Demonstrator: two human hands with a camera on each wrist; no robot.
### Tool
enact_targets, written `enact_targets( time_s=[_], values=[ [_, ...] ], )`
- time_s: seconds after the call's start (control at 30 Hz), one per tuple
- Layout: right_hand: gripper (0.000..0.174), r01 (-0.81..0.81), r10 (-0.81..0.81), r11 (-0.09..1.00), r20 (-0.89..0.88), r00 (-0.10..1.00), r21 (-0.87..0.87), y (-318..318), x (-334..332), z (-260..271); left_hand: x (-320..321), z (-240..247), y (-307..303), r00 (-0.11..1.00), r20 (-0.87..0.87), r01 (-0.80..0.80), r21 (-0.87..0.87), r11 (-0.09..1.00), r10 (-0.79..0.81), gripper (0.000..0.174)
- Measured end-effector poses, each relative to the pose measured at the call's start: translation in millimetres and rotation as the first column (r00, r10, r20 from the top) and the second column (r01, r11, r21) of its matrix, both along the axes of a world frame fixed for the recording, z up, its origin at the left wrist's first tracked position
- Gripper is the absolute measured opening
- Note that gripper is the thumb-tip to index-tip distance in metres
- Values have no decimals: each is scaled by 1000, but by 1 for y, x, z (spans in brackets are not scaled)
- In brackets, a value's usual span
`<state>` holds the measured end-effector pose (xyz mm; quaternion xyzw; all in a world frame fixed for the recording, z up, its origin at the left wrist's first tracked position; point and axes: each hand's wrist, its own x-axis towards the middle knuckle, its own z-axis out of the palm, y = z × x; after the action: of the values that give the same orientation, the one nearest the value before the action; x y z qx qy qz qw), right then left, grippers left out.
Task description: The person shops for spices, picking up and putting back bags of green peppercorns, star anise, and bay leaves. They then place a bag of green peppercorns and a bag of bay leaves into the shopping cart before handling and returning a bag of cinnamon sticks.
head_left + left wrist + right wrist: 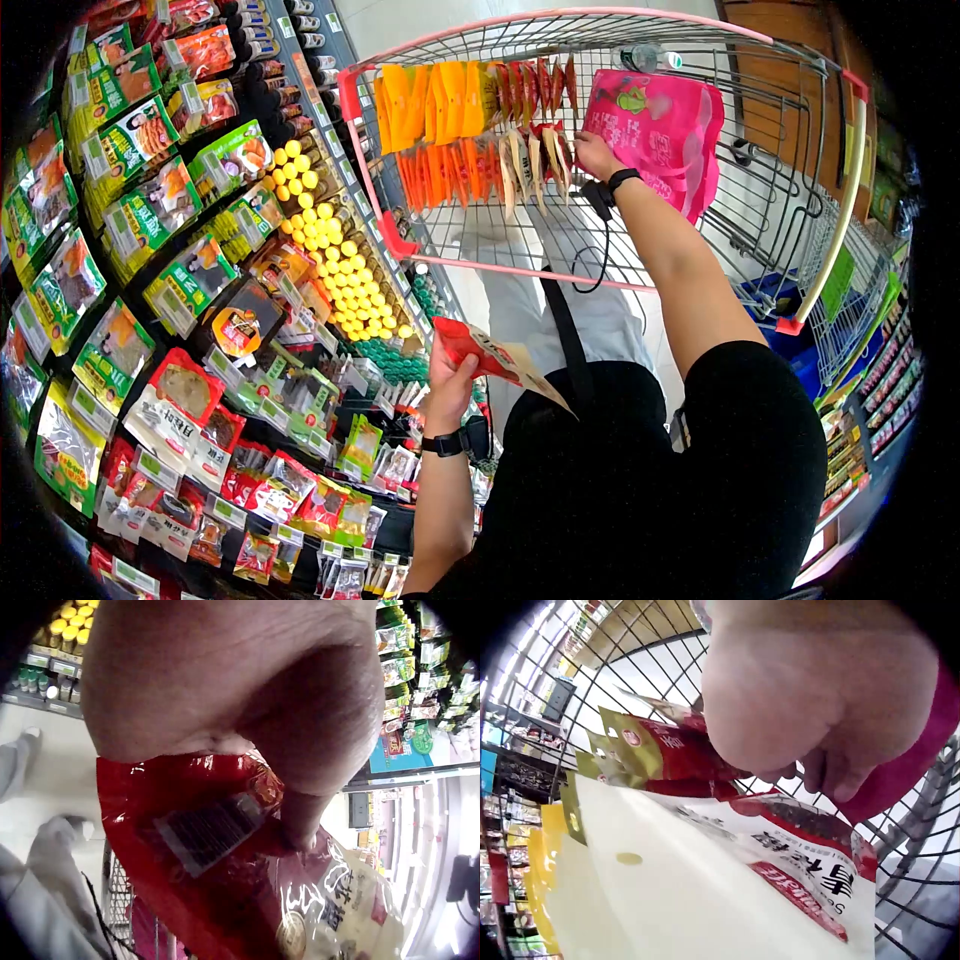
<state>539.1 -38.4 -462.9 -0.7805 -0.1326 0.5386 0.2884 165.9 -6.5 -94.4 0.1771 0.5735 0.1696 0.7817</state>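
Note:
My left hand (452, 392) grips a red and cream spice packet (490, 355) by its edge, low in front of my body. In the left wrist view the thumb lies over the packet (202, 832), whose red back carries a printed label. My right hand (598, 157) reaches into the shopping cart, beside a row of upright cream spice packets (520, 170) and next to a pink bag (660, 130). In the right wrist view its loosely bent fingers (832, 776) are right at the top edge of a white peppercorn packet (802, 862), with red packets (682, 750) behind.
Orange-yellow packets (430, 100) and orange-red packets (435, 175) stand in rows in the wire cart (560, 265). A clear bottle (640, 57) lies at its far end. Shelves with hanging food packets (155, 205) and yellow-capped jars (345, 275) line the left. Another cart (840, 300) stands right.

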Motion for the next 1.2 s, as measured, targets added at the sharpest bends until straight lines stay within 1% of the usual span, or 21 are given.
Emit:
enact_targets(
  time_s=[0.1, 0.13, 0.17, 0.2, 0.23, 0.27, 0.33, 0.4, 0.47, 0.5, 0.53, 0.6, 0.63, 0.67, 0.77, 0.87, 0.93, 1.03, 1.1, 1.17, 1.2],
  values=[
    [32, -45, 42, 999, 84, 996, 28, -9, 11, 3, 8, 4, 0, 1000, 14, 12, 12, 1000, -12, 78],
    [30, -47, 43, 999, 126, 991, 25, -5, 15, 19, 10, 3, 2, 999, 30, 22, 38, 999, -23, 79],
    [29, 118, -116, 992, -28, 993, 49, -5, 14, 39, 11, 2, 4, 998, 47, 32, 63, 998, -34, 80],
    [31, 46, -38, 997, -118, 992, 63, -1, 19, 66, 12, 1, 6, 997, 64, 39, 89, 995, -45, 80],
    [36, 69, -49, 996, -280, 959, 64, 13, 19, 118, 12, -1, 9, 995, 49, 80, 103, 991, -85, 79],
    [41, 88, -52, 994, -437, 898, 62, 28, 14, 177, 17, -1, 13, 995, 54, 76, 126, 989, -83, 75],
    [56, -52, 144, 987, -695, 705, 152, 37, 6, 256, 26, -5, 23, 988, -2, 151, 221, 964, -155, 72],
    [75, -17, 305, 946, -873, 382, 323, 30, -9, 301, 36, -8, 33, 979, -8, 198, 268, 943, -204, 61],
    [80, 7, 506, 823, -738, 447, 568, 19, -33, 330, 49, -13, 42, 960, -56, 275, 375, 885, -274, 56],
    [81, -89, 520, 833, -719, 461, 546, 16, -37, 343, 57, -12, 45, 967, -18, 240, 401, 884, -254, 55],
    [81, -96, 475, 852, -684, 553, 514, 7, -52, 337, 62, -14, 49, 951, -50, 295, 440, 848, -304, 55],
    [77, -258, 469, 868, -533, 704, 424, 7, -63, 341, 65, -19, 57, 916, -146, 393, 508, 767, -373, 55],
    [71, -278, 477, 863, -497, 725, 422, 13, -62, 356, 76, 6, 65, 809, -365, 586, 428, 688, -461, 56],
    [69, -269, 424, 898, -521, 741, 348, 10, -65, 350, 77, 4, 64, 847, -315, 532, 470, 704, -429, 59],
    [59, -170, 373, 891, -467, 802, 420, 6, -70, 342, 78, -7, 62, 898, -128, 424, 499, 755, -420, 56],
    [52, -347, 472, 827, -213, 855, 442, 16, -72, 347, 88, 10, 61, 830, -228, 557, 395, 731, -509, 48],
    [45, -330, 458, 825, -198, 867, 459, 18, -71, 341, 90, 0, 54, 863, -218, 505, 386, 772, -456, 43],
    [50, -363, 452, 820, -111, 885, 443, 9, -65, 338, 94, -12, 47, 894, -172, 446, 427, 787, -413, 40],
    [54, -376, 427, 827, -33, 904, 418, -4, -64, 326, 99, -11, 38, 847, -270, 532, 402, 745, -459, 36],
    [57, -226, 397, 864, -333, 855, 450, -11, -53, 323, 108, -8, 33, 832, -304, 554, 437, 709, -464, 29],
    [59, -151, 377, 882, -476, 794, 447, -15, -47, 321, 108, -11, 33, 827, -299, 562, 412, 717, -476, 29]
  ],
)
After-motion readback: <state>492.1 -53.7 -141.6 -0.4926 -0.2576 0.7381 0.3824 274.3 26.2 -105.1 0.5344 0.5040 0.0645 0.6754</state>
